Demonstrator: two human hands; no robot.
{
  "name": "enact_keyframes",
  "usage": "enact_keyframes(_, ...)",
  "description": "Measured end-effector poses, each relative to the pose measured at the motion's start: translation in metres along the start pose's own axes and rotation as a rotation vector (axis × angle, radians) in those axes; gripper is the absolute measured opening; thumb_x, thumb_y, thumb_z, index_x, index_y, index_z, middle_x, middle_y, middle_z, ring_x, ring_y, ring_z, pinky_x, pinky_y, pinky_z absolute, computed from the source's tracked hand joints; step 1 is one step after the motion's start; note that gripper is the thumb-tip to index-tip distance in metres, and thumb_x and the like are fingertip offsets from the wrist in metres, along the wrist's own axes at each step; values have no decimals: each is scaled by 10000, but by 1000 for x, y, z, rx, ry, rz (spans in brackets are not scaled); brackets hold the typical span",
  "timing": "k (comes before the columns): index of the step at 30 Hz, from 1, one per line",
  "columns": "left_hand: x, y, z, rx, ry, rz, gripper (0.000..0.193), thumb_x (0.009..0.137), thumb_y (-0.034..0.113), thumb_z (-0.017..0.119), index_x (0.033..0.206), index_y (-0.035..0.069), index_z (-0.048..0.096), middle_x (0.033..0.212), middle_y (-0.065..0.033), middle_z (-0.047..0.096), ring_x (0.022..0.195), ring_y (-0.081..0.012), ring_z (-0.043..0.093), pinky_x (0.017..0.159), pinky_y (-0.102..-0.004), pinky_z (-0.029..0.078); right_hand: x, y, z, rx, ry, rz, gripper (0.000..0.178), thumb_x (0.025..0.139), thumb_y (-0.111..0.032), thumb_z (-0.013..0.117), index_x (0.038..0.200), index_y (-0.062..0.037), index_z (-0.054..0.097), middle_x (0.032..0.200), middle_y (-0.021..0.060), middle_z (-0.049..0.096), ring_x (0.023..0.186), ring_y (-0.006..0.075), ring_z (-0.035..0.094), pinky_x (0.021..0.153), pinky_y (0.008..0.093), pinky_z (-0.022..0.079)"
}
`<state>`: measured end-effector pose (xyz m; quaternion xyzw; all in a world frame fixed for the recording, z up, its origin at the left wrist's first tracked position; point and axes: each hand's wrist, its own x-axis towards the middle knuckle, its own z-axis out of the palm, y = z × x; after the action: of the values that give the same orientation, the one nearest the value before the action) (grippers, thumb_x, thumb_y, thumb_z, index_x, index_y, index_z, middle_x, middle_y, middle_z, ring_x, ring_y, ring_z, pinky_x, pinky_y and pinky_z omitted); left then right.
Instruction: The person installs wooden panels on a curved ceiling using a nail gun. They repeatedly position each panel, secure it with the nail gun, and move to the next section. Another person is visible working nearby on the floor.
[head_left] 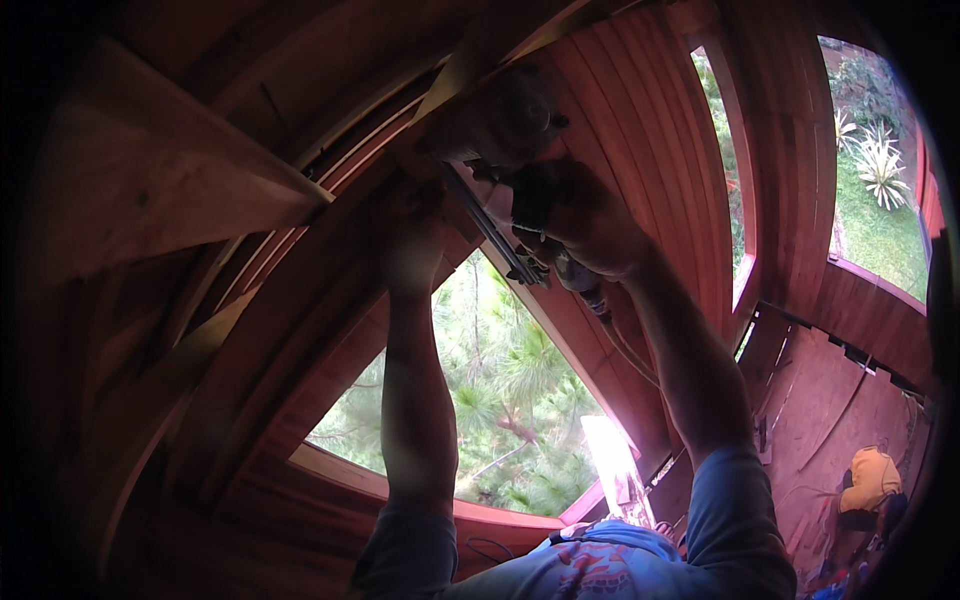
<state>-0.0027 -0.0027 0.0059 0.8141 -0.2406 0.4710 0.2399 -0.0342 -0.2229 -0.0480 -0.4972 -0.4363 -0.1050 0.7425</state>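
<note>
Up by the wood wall (650, 130), my right grip (598, 225) is wrapped around a nail gun (488, 222). My left grip (410, 222) is in shadow; I can't tell its hold.

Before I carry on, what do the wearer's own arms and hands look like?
The left forearm and right forearm are bare below the blue sleeves of a shirt with a reddish print. The left hand and right hand look ungloved, though shadow hides detail; I can make out no watch.
</note>
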Motion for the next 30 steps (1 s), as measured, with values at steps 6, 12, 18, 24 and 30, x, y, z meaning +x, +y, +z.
enact_keyframes(6, -1, 4, -4, 127, -69, -4, 197, 858, 173, 643, 967, 11, 672, 847, -148, 691, 774, -240, 675, 685, -344, 514, 6, 2, 0, -10, -46, -41, 255, 860, -194, 666, 1015, -12, 576, 692, 29, 586, 516, 89, 546, 469, 250, 437)
enact_keyframes(12, -1, -14, -1, 37, -72, -85, 242, 892, 208, 632, 953, -25, 660, 820, -147, 684, 776, -199, 662, 678, -353, 513, 10, 0, 1, 11, -23, -42, 241, 877, -212, 661, 975, -12, 569, 679, 28, 581, 523, 81, 544, 467, 244, 425)
enact_keyframes(18, 1, -20, -2, 94, -111, 59, 205, 890, 165, 641, 984, -17, 655, 879, -125, 676, 781, -143, 646, 648, -304, 534, 11, -1, -2, -42, -24, -90, 238, 867, -225, 670, 952, -27, 569, 678, 24, 573, 527, 83, 539, 476, 246, 421)
enact_keyframes(24, -2, -22, 2, -91, -118, -153, 214, 872, 128, 646, 1023, -23, 641, 919, -111, 662, 832, -152, 649, 670, -315, 563, 11, -6, 1, -115, 35, -1, 269, 856, -268, 692, 932, -33, 583, 673, 11, 567, 519, 76, 532, 476, 249, 421)
enact_keyframes(30, 3, -26, -5, 17, -184, -103, 231, 897, 128, 630, 1081, -11, 627, 919, -98, 656, 848, -162, 650, 709, -325, 586, 8, -4, 3, -174, 20, -61, 409, 857, -382, 701, 1044, -25, 631, 689, 24, 607, 556, 80, 567, 510, 266, 456)
